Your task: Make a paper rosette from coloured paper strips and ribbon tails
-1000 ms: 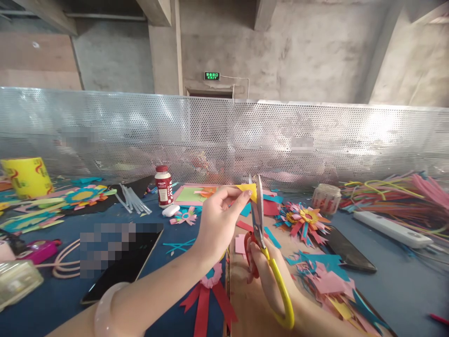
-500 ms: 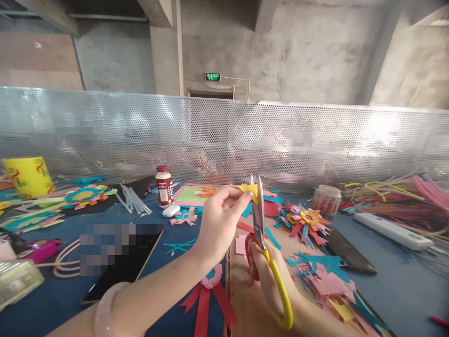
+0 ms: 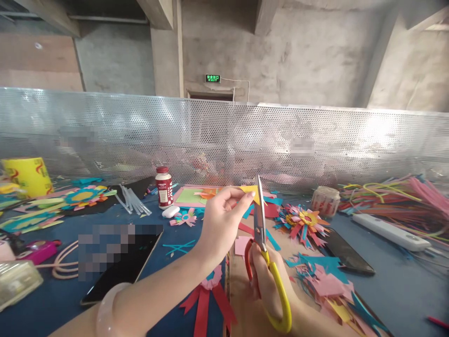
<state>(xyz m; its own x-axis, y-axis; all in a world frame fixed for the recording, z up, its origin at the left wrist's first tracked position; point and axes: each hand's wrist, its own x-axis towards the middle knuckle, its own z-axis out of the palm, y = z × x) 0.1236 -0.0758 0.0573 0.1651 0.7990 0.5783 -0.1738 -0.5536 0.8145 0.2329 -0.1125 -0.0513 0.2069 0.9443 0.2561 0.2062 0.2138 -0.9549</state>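
Note:
Between the thumb and fingers of my left hand (image 3: 220, 222) is a small piece of yellow paper (image 3: 249, 189). My right hand (image 3: 271, 276) grips a pair of scissors (image 3: 260, 224) with one red and one yellow handle loop. The blades point up and are closed together, right at the paper's right edge. Below my hands lies a pink paper rosette (image 3: 212, 279) with red paper tails (image 3: 202, 311). A pink paper square (image 3: 242, 245) rests on the brown board (image 3: 242, 304), partly behind the scissors.
A multicoloured paper flower (image 3: 305, 217), a dark phone (image 3: 347, 252) and paper scraps (image 3: 328, 283) lie to the right. On the left are a black tablet (image 3: 133, 267), a red-capped bottle (image 3: 163, 187) and a yellow tape roll (image 3: 28, 177). A perforated metal screen (image 3: 224, 135) stands behind.
The scissor blades have closed from slightly apart to together at the paper's edge. My left hand keeps its hold on the yellow paper, almost in the same place.

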